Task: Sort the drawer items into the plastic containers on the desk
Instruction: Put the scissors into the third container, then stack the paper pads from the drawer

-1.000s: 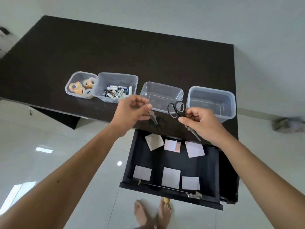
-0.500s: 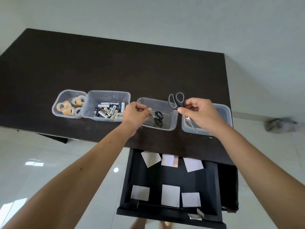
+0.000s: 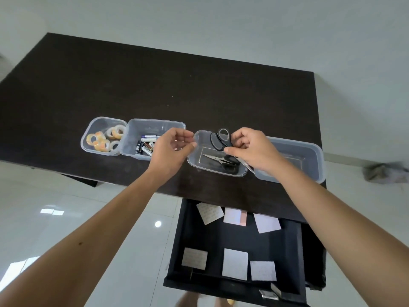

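Note:
Several clear plastic containers stand in a row on the dark desk (image 3: 199,89). A small pair of scissors (image 3: 221,161) lies in the third container (image 3: 199,138). My right hand (image 3: 254,151) holds a larger black-handled pair of scissors (image 3: 220,140) over that container, handles up, blade tip poking out below the hand. My left hand (image 3: 170,151) hovers empty over the seam between the battery container (image 3: 155,127) and the third one, fingers loosely curled and apart. The open drawer (image 3: 239,247) below holds several paper note pads.
The leftmost container (image 3: 97,127) holds tape rolls. The rightmost container (image 3: 309,156) looks empty, partly hidden by my right wrist. A small metal item (image 3: 269,294) lies at the drawer's front right corner. A grey cloth (image 3: 385,171) lies on the white floor at right.
My left hand has let go of the small scissors, which now lie in the third container. My right hand has brought the large scissors leftward over that container.

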A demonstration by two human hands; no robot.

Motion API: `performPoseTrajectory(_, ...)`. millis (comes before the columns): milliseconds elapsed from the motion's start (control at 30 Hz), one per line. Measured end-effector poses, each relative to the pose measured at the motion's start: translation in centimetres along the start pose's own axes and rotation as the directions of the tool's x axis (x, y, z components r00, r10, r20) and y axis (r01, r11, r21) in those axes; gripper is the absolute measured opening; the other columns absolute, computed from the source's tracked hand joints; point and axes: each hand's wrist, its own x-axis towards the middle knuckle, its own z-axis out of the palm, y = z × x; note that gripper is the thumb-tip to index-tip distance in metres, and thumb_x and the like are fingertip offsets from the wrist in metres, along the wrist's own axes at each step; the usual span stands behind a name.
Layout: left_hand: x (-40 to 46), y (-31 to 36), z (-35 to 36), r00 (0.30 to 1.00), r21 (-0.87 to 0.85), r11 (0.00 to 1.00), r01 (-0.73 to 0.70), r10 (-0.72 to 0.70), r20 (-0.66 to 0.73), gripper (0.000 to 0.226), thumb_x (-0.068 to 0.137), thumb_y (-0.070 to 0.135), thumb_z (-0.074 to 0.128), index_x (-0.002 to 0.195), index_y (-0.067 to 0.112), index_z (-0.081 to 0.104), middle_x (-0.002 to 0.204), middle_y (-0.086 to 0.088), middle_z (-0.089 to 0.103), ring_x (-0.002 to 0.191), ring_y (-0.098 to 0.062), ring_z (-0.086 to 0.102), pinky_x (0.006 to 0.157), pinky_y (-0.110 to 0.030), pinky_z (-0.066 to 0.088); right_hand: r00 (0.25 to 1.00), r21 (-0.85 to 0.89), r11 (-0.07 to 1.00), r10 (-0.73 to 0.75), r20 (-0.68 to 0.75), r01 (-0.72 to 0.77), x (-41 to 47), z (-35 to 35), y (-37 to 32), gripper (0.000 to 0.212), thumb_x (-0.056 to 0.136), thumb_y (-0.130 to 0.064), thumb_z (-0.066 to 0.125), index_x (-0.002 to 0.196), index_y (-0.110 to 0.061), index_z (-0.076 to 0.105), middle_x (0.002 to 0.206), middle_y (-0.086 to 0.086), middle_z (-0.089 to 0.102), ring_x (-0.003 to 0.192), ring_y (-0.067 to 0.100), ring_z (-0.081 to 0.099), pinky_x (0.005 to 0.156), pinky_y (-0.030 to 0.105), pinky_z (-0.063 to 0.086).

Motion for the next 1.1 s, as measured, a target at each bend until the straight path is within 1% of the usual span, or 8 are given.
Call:
performPoseTrajectory(100, -1.0, -0.7, -1.2, 1.0, -0.045, 0.999, 0.013, -0.013, 0.01, 0.022, 0.09, 0.013, 0.082, 0.105, 0.023, 0.069, 0.099, 0.002, 0.078, 0.088, -0.011, 0.074, 0.085, -0.032, 0.063, 0.996, -0.145, 0.989, -0.03, 0.083, 0.042, 1.5, 1.7, -0.5, 0.029, 0.085, -0.032, 0.088, 0.108, -0.026, 0.073, 0.083, -0.012, 0.073, 0.073, 0.001, 0.065, 0.078, 0.027, 0.052)
performPoseTrajectory(200, -2.0, -1.4, -2.1, 0.998, -0.128, 0.99, 0.053, -0.049, 0.032, 0.022, 0.09, 0.009, 0.081, 0.108, 0.014, 0.07, 0.1, -0.007, 0.077, 0.09, -0.023, 0.075, 0.089, -0.043, 0.064, 0.994, -0.234, 0.971, -0.028, 0.11, 0.053, 2.4, 3.2, 0.1, 0.03, 0.086, -0.031, 0.087, 0.113, -0.026, 0.077, 0.094, -0.014, 0.077, 0.087, 0.001, 0.071, 0.089, 0.03, 0.057)
performPoseTrajectory(300, -3.1, -2.1, -2.4, 0.997, -0.167, 0.984, 0.067, -0.059, 0.054, 0.023, 0.09, 0.006, 0.08, 0.109, 0.013, 0.069, 0.098, -0.006, 0.076, 0.088, -0.024, 0.074, 0.092, -0.049, 0.063, 0.997, -0.214, 0.974, -0.065, 0.043, 0.073, 2.3, 3.9, 0.6, 0.026, 0.086, -0.023, 0.087, 0.111, -0.026, 0.079, 0.098, -0.014, 0.078, 0.093, 0.001, 0.072, 0.098, 0.03, 0.059)
performPoseTrajectory(467, -5.6, -3.1, -1.4, 0.993, -0.193, 0.978, 0.078, -0.06, 0.099, 0.024, 0.09, 0.005, 0.08, 0.11, 0.015, 0.07, 0.099, -0.007, 0.076, 0.09, -0.023, 0.074, 0.094, -0.044, 0.062, 0.99, -0.082, 0.988, -0.134, -0.045, 0.13, -0.2, 2.9, 0.8, 0.019, 0.088, -0.015, 0.084, 0.106, -0.019, 0.08, 0.096, -0.007, 0.078, 0.089, 0.011, 0.074, 0.085, 0.018, 0.059)
performPoseTrajectory(600, -8.7, -4.4, 0.7, 0.983, -0.111, 0.991, 0.078, -0.057, 0.176, 0.026, 0.086, 0.01, 0.085, 0.11, 0.017, 0.076, 0.101, -0.001, 0.079, 0.093, -0.013, 0.075, 0.093, -0.029, 0.059, 0.983, -0.014, 0.985, -0.174, -0.061, 0.173, -4.6, 1.7, 1.7, 0.017, 0.091, -0.015, 0.082, 0.107, -0.018, 0.079, 0.097, -0.006, 0.077, 0.09, 0.009, 0.072, 0.082, 0.015, 0.057)
performPoseTrajectory(900, -14.9, -9.9, 5.1, 0.952, 0.022, 0.99, 0.142, -0.143, 0.272, 0.04, 0.079, 0.017, 0.092, 0.115, 0.023, 0.075, 0.106, 0.002, 0.078, 0.1, -0.014, 0.075, 0.097, -0.035, 0.061, 0.995, 0.11, 0.992, -0.075, 0.061, 0.068, -14.8, 2.6, 6.5, 0.019, 0.09, -0.016, 0.083, 0.107, -0.022, 0.079, 0.097, -0.003, 0.077, 0.088, 0.011, 0.072, 0.075, 0.017, 0.056)
performPoseTrajectory(1033, -16.6, -13.1, 6.6, 0.942, 0.19, 0.968, 0.163, -0.21, 0.263, 0.056, 0.079, 0.029, 0.092, 0.128, 0.028, 0.065, 0.129, 0.012, 0.066, 0.12, -0.004, 0.063, 0.11, -0.035, 0.053, 0.997, 0.097, 0.995, -0.011, 0.081, 0.003, -17.7, 4.9, 10.8, 0.021, 0.089, -0.017, 0.085, 0.107, -0.025, 0.08, 0.097, -0.007, 0.077, 0.089, 0.01, 0.072, 0.079, 0.019, 0.057)
performPoseTrajectory(1100, -16.7, -14.1, 7.5, 0.951, 0.313, 0.947, 0.067, -0.155, 0.266, 0.062, 0.081, 0.033, 0.09, 0.134, 0.03, 0.059, 0.139, 0.012, 0.054, 0.127, -0.005, 0.053, 0.113, -0.03, 0.045, 0.999, 0.103, 0.995, 0.01, 0.043, -0.014, -18.4, 6.0, 12.9, 0.022, 0.088, -0.017, 0.085, 0.109, -0.024, 0.08, 0.1, -0.009, 0.078, 0.092, 0.006, 0.073, 0.081, 0.018, 0.057)
